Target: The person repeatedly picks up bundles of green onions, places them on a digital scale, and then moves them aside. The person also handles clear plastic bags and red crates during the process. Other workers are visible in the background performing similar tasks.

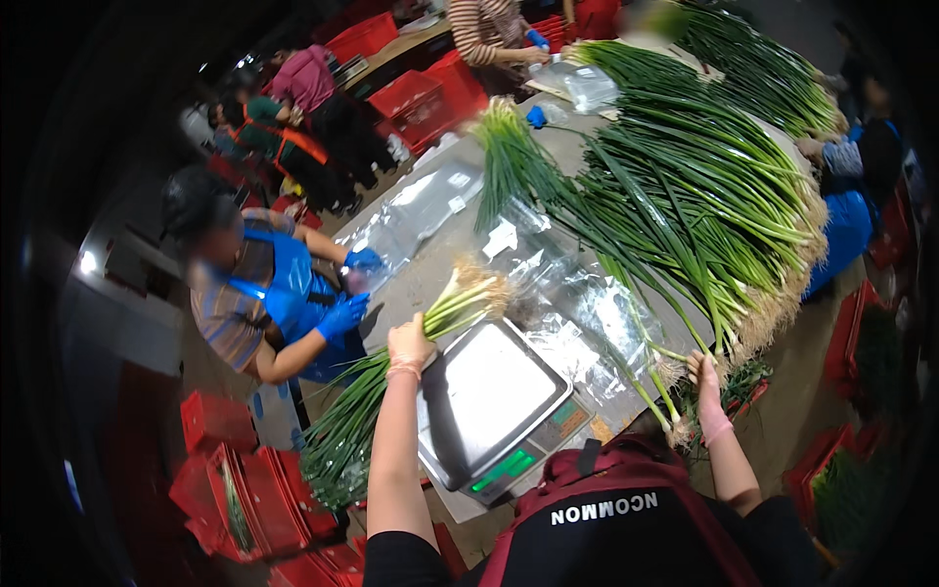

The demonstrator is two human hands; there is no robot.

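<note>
My left hand (409, 345), in a thin pale glove, grips a bunch of green onions (455, 308); its roots point up over the table and its green tops hang down past the table edge. Beside it stands a digital weighing scale (499, 389) with a bare metal pan and a lit green display. My right hand (704, 367), gloved too, is at the root ends along the near edge of a large pile of green onions (682, 198); its fingers touch a stalk, but the grip is not clear. A few loose green onions (656, 396) lie just left of it.
Clear plastic bags (565, 308) cover the table's middle, with more bags (433, 198) farther off. A co-worker in a blue apron (282, 271) and blue gloves stands at the left edge. Red crates (257, 491) stand at lower left. Other people work around the table's far side.
</note>
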